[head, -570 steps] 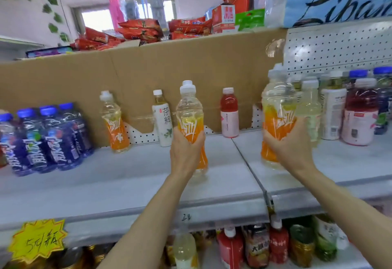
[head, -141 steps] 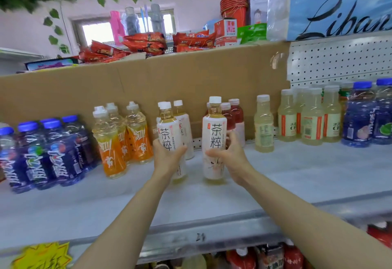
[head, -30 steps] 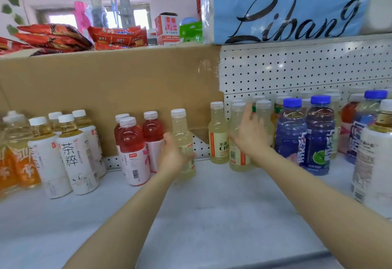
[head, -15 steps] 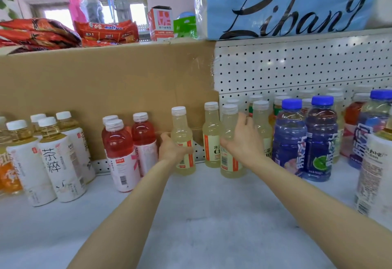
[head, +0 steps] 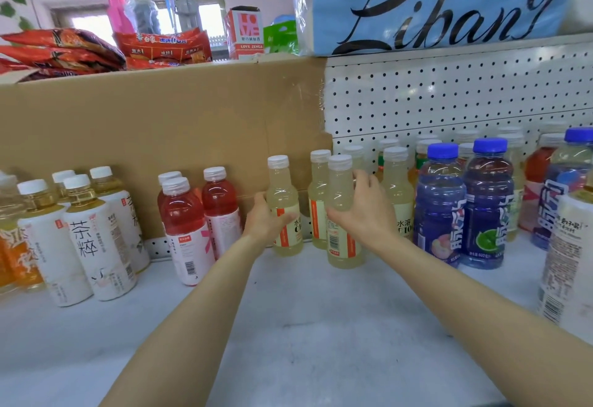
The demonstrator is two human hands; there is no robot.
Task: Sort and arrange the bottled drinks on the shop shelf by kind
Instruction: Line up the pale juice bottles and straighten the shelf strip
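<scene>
The left hand [head: 268, 220] has its fingers curled round the waist of a pale lemon bottle [head: 284, 211] standing on the shelf [head: 288, 326] just right of the red drinks [head: 186, 230]. The right hand [head: 362, 214] wraps its fingers round a second lemon bottle [head: 341, 214] at the front of that cluster, with the blue-capped bottles [head: 462, 211] further right. Both grips sit low on the bottles, likely to slide them upright into one group of a kind.
</scene>
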